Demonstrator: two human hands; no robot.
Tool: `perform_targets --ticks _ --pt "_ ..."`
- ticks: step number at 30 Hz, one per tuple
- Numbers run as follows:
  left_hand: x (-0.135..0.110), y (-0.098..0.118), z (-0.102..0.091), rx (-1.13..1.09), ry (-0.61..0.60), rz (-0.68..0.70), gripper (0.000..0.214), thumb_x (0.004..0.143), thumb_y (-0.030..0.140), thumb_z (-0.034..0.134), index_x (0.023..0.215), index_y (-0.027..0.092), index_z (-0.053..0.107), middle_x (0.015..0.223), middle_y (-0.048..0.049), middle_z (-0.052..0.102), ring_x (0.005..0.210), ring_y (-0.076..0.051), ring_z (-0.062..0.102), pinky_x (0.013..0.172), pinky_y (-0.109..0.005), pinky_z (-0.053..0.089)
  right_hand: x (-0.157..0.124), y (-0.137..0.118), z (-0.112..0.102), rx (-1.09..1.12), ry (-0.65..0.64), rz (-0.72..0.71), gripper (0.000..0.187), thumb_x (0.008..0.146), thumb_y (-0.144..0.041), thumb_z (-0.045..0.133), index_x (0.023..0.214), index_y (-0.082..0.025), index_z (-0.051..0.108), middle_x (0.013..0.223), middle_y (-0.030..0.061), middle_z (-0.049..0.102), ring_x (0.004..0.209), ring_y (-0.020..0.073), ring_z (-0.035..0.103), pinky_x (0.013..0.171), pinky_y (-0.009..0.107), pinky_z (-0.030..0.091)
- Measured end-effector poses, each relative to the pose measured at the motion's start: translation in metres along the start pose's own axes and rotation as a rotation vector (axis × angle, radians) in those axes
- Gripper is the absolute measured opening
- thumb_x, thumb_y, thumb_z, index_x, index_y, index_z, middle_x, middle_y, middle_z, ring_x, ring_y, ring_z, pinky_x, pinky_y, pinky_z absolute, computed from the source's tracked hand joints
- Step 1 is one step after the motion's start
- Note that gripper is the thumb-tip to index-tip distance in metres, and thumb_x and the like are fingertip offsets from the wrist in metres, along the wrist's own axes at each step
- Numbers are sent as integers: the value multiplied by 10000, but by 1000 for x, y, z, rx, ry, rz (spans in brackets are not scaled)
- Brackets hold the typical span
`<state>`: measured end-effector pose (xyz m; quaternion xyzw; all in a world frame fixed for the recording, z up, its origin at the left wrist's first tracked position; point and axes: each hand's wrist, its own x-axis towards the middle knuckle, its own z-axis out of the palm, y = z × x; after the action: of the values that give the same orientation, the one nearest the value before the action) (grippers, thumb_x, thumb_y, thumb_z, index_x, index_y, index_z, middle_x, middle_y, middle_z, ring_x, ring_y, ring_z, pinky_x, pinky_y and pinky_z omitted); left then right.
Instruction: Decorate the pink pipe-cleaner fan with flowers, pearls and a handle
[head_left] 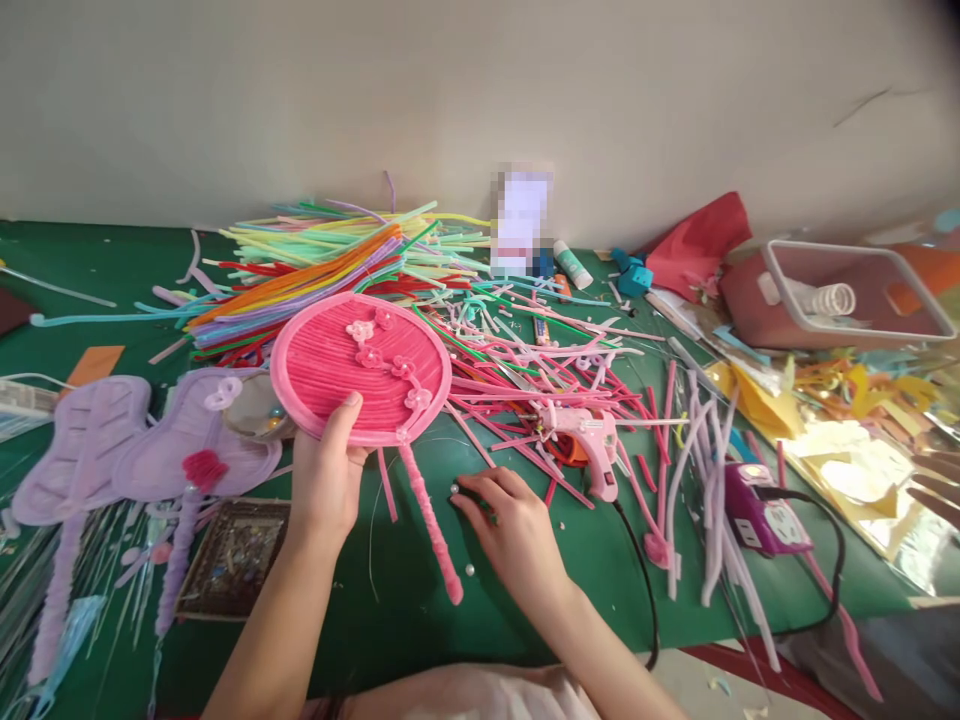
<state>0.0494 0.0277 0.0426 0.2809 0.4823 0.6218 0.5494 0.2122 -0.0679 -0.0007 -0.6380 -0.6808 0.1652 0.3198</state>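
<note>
The pink fan (337, 365) sits in the left hand (328, 482), beneath its thumb.

A pale, pinkish-cream top (465, 692), softly creased, shows at six o'clock; the bare left forearm (274, 620) at seven and bare right forearm (600, 635) at five narrow to slim, bare left hand (326, 485) and right hand (514, 520).
</note>
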Motion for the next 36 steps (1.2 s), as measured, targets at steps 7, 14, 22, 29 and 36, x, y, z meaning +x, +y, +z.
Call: perform_targets --ticks 7,14,22,29,36 --pt "-4 0 2 -13 -1 -22 412 755 265 781 1155 254 681 1142 -29 741 1103 -251 685 899 -358 609 6 -1 -9 109 46 3 121 914 -209 626 890 -192 744 840 44 700 740 146 683 669 255 585" --pt "-9 -7 -3 159 -26 58 403 812 337 741 1196 233 678 1252 -51 690 1209 -282 621 1050 -394 516 43 -23 -28 381 156 -68 102 879 -209 683 909 -238 776 841 27 683 739 139 659 661 279 570" --pt "-13 -11 -6 229 -65 88 385 795 360 750 1138 197 686 1127 -74 721 1129 -302 654 1049 -429 502 65 -23 -30 283 -3 -222 144 887 -191 675 941 -260 790 872 37 631 843 164 614 759 318 551" --pt "-14 -8 -7 278 -105 75 296 846 373 709 1084 198 697 1124 -66 724 1083 -284 666 1002 -405 521 67 -21 -31 210 -37 -304 151 900 -177 651 939 -234 786 854 48 597 818 169 552 726 321 519" --pt "-12 -9 -9 283 -86 71 297 844 379 714 1079 198 706 1126 -66 725 1076 -278 672 996 -402 524 67 -22 -29 195 -6 -354 145 888 -159 665 935 -228 783 856 49 600 803 170 550 698 314 507"
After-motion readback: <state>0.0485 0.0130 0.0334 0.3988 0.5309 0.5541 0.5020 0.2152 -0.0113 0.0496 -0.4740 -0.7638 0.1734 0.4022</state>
